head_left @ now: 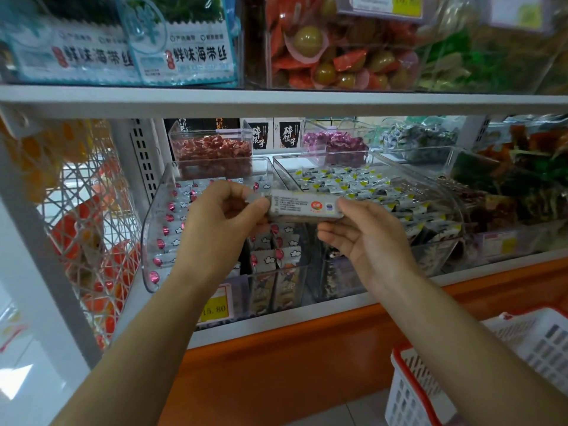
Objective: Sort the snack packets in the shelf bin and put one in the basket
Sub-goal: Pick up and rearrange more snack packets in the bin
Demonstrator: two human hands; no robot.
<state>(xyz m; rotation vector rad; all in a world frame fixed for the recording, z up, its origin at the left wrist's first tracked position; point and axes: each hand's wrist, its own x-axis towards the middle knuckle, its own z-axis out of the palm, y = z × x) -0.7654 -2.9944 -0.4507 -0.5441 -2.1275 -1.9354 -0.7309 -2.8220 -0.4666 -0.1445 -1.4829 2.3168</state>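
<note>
A flat snack packet (302, 206) with a printed label and a red mark is held level between both hands, above a clear shelf bin (153, 222). My left hand (221, 222) pinches its left end. My right hand (365, 238) holds its right end, thumb on top and fingers beneath. Inside the bin, grey-white packets (273, 250) with pink dots and cloud prints stand in rows. A white basket (408, 392) with a red rim sits on the floor at the lower right, partly behind my right forearm.
A second clear bin (384, 186) of small yellow-tipped packets sits to the right. Smaller tubs of red (212, 149) and purple (335, 146) sweets stand behind. A yellow price tag (215, 309) hangs on the shelf front. A white wire rack (89, 210) hangs at the left. Stocked shelf above.
</note>
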